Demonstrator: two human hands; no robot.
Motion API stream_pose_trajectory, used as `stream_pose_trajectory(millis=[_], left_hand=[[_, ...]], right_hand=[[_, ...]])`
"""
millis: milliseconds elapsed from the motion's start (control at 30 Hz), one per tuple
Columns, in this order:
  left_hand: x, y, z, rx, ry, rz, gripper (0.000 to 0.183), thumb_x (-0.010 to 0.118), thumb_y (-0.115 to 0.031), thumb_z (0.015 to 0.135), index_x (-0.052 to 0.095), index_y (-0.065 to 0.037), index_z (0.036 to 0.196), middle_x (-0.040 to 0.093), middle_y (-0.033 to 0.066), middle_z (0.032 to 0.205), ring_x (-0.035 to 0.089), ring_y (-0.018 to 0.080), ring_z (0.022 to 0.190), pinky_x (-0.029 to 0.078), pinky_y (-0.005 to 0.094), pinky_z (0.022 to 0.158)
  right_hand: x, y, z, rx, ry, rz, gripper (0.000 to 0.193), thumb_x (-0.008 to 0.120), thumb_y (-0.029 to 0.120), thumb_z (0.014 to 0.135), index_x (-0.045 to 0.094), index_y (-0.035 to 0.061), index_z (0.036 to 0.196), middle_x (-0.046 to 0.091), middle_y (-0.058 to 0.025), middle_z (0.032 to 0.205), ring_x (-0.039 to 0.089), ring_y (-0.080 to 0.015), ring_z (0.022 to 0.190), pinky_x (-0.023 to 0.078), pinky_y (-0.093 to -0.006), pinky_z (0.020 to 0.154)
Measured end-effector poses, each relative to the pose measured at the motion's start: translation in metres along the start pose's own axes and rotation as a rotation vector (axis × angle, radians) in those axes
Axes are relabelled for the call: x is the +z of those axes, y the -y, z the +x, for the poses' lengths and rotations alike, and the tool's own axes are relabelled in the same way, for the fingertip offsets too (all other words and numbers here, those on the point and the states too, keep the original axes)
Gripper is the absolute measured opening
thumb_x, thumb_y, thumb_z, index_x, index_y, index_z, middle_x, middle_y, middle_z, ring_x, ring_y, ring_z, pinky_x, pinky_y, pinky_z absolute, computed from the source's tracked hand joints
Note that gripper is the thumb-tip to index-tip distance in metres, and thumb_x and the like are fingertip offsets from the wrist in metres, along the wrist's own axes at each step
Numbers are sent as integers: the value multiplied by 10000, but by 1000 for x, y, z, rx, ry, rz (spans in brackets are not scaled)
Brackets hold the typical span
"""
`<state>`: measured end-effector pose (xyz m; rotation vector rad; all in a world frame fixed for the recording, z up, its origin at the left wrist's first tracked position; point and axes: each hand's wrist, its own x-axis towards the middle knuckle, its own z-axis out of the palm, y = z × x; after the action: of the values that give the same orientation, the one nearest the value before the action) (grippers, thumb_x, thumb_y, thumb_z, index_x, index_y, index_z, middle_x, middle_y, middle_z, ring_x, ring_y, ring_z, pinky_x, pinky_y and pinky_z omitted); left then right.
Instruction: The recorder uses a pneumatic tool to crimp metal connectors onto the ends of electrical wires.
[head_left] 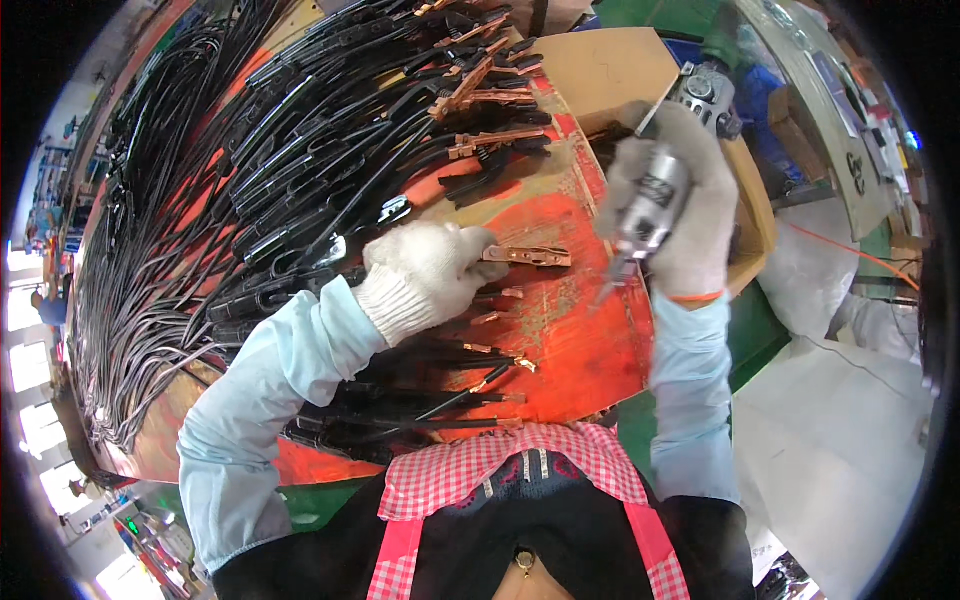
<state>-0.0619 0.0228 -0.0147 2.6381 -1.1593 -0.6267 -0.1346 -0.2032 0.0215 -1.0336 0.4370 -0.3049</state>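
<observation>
My left hand (425, 265), in a white knitted glove, is closed around one end of a flat copper jaw piece (535, 256) with small holes along it. The piece sticks out to the right, above the red worktop (560, 340). To the right of it, my gloved right hand (700, 170) grips a silver power screwdriver (655, 195). Its narrow tip points down and to the left, blurred, and is apart from the copper piece. Several black handles (310, 150) with copper ends (470, 95) lie in rows beyond and beside my left hand.
A thick bundle of grey-black cables (130, 290) spreads over the left side of the table. An open cardboard box (755, 200) stands at the right behind my right hand, with a metal tool fixture (705, 95) above it. White sheeting (830, 430) is at the lower right.
</observation>
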Motion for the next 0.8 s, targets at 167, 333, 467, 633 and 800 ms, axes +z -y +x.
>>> stream_pose_trajectory(millis=[167, 333, 467, 633, 800], left_hand=[[-18, 30, 20, 352, -610, 580, 426, 677, -206, 777, 650, -157, 1200, 635, 51, 1079, 643, 249, 1011, 503, 405, 879], [-24, 61, 57, 310, -672, 835, 646, 613, -84, 803, 555, -211, 1433, 576, 55, 1337, 582, 246, 1151, 424, 419, 1044], [-36, 78, 71, 326, -771, 847, 664, 601, -46, 798, 554, -224, 1436, 543, 62, 1377, 574, 268, 1173, 410, 430, 1066], [-46, 75, 72, 329, -649, 723, 686, 721, -142, 770, 539, -212, 1427, 558, 68, 1297, 562, 311, 1154, 432, 460, 1014], [-66, 40, 34, 485, -489, 569, 477, 752, -223, 783, 644, -116, 1235, 625, 109, 1125, 623, 328, 1005, 497, 456, 862]], right_hand=[[-118, 1, 27, 135, -242, -588, 409, 698, 403, 889, 649, 72, 1123, 626, -26, 720, 624, -120, 561, 503, -287, 482], [-232, -27, 37, 267, -454, -1758, 706, 665, 506, 834, 508, 150, 1423, 689, -215, 1186, 675, -374, 1092, 502, -472, 956], [-269, -50, 34, 314, -452, -1915, 604, 685, 440, 854, 519, 154, 1361, 696, -179, 1100, 672, -376, 1059, 517, -500, 890], [-219, -82, 59, -350, -192, -2114, 404, 694, 306, 832, 601, 140, 1189, 640, -115, 1004, 648, -303, 932, 500, -485, 769], [-195, -149, 116, 82, -21, -1782, 488, 653, 389, 875, 601, 65, 1236, 668, -230, 1174, 633, -402, 1157, 488, -480, 996]])
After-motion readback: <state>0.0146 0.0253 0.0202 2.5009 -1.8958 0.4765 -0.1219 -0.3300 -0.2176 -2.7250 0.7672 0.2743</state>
